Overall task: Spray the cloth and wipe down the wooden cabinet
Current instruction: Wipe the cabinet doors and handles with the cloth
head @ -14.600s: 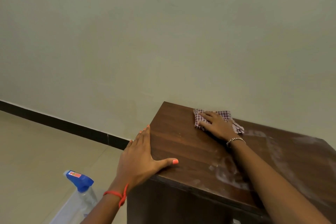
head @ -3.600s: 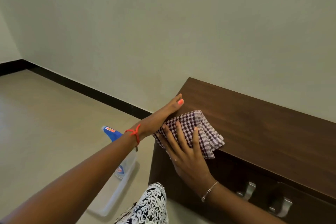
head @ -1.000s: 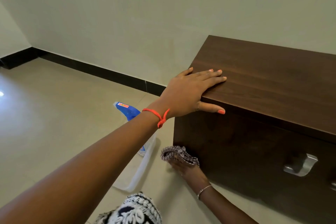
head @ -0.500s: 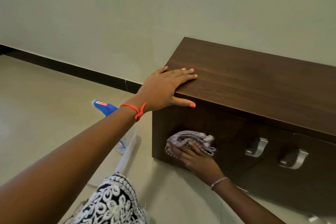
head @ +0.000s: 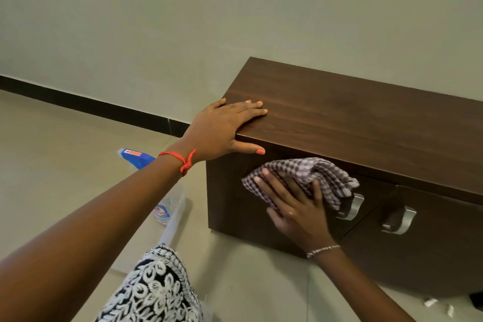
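Up the cabinet front the cloth has climbed, near its top edge. On the floor sits the spray bottle. My left hand lies flat on the top's left corner; my right hand presses the cloth with straight fingers.

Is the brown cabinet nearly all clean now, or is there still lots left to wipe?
About midway, I'd guess. The cabinet top shows no smears, so it looks done. Now the right hand presses the checked cloth flat on the front's left end, while the left hand rests on the top corner. Left: probably the right-hand drawer front and its metal handle. The spray bottle is on the floor.
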Available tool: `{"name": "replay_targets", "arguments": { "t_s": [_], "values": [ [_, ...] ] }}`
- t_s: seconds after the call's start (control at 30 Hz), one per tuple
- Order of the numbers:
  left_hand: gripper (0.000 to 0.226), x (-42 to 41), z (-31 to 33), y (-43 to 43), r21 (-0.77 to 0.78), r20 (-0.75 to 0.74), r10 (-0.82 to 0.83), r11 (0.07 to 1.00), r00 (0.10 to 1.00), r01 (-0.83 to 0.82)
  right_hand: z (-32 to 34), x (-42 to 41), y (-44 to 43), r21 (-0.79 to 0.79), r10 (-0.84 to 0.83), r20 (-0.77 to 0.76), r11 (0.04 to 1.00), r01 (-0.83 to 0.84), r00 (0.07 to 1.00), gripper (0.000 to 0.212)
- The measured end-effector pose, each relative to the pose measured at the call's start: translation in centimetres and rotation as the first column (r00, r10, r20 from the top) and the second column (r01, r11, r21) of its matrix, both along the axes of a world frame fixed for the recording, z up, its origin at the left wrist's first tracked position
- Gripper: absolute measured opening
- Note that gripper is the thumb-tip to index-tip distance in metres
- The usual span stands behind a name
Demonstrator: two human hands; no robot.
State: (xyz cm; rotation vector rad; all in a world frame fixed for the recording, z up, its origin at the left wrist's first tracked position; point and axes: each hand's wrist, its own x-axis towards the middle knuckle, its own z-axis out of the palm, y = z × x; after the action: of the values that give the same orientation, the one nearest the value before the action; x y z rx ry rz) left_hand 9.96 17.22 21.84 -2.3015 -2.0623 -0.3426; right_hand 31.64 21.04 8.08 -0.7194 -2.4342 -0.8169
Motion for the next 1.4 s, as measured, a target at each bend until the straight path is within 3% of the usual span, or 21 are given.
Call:
{"name": "replay_targets", "arguments": {
  "t_s": [0.17,0.23,0.37,0.53,0.6,0.73,0.8,0.9,1.0,1.07,1.13,1.23,1.3,1.4],
  "values": [
    [0.087,-0.1,0.0,-0.1,-0.009,0.008,-0.007,1.000,1.000,0.007,-0.6,-1.1,-0.3,0.021,0.127,0.253,0.990,-0.137,0.959,0.068],
    [0.087,0.0,0.0,-0.1,-0.008,0.007,-0.005,1.000,1.000,0.005,-1.3,0.7,-0.2,0.012,0.099,0.253,0.994,-0.106,0.962,0.071],
    [0.087,0.0,0.0,-0.1,-0.003,0.010,-0.003,1.000,1.000,0.003,-0.9,3.2,-0.8,0.012,-0.071,-0.016,0.997,0.071,0.997,0.079],
    [0.086,-0.1,-0.1,-0.1,-0.006,0.011,0.005,1.000,1.000,-0.005,1.3,-1.0,-1.5,-0.121,-0.182,-0.393,0.982,0.146,0.901,0.083],
    [0.086,-0.1,-0.1,0.0,-0.006,0.017,0.003,1.000,1.000,-0.003,0.9,-2.2,-1.8,-0.153,-0.157,-0.370,0.983,0.106,0.916,0.083],
    [0.088,0.0,-0.1,0.0,-0.006,0.004,0.002,1.000,1.000,-0.002,-1.6,-0.4,-1.9,-0.186,-0.112,-0.157,0.979,0.082,0.981,0.082],
    [0.088,-0.1,-0.1,0.0,0.000,0.006,0.004,1.000,1.000,-0.004,-2.3,1.0,-2.0,-0.228,-0.142,-0.172,0.968,0.101,0.975,0.081],
    [0.087,-0.1,-0.3,0.0,0.004,0.002,0.000,1.000,1.000,0.000,-1.2,1.2,-2.9,-0.309,-0.179,-0.382,0.949,0.058,0.907,0.080],
    [0.087,-0.1,-0.3,-0.1,0.017,0.009,-0.002,1.000,1.000,0.001,1.4,-1.6,-3.4,-0.391,-0.255,-0.628,0.920,-0.016,0.735,0.079],
    [0.088,0.0,-0.4,-0.1,0.024,0.010,0.000,1.000,1.000,0.000,2.1,-3.0,-3.1,-0.390,-0.282,-0.668,0.921,-0.001,0.688,0.080],
    [0.088,0.0,-0.4,-0.1,0.031,0.008,0.001,1.000,1.000,-0.001,1.3,-3.2,-2.6,-0.336,-0.243,-0.590,0.941,0.039,0.770,0.082],
    [0.088,-0.1,-0.4,-0.1,0.032,0.003,0.006,0.999,1.000,-0.006,-2.1,-0.3,-2.1,-0.225,-0.130,-0.238,0.971,0.075,0.963,0.086],
    [0.088,0.0,-0.4,-0.1,0.037,0.001,0.002,0.999,1.000,-0.002,-3.6,3.1,-1.7,-0.215,-0.086,-0.040,0.974,0.076,0.996,0.086],
    [0.087,0.1,-0.4,-0.1,0.045,0.012,-0.004,0.999,1.000,0.004,-4.1,5.1,-1.8,-0.208,-0.117,-0.041,0.972,0.106,0.992,0.079]
  ]
}}
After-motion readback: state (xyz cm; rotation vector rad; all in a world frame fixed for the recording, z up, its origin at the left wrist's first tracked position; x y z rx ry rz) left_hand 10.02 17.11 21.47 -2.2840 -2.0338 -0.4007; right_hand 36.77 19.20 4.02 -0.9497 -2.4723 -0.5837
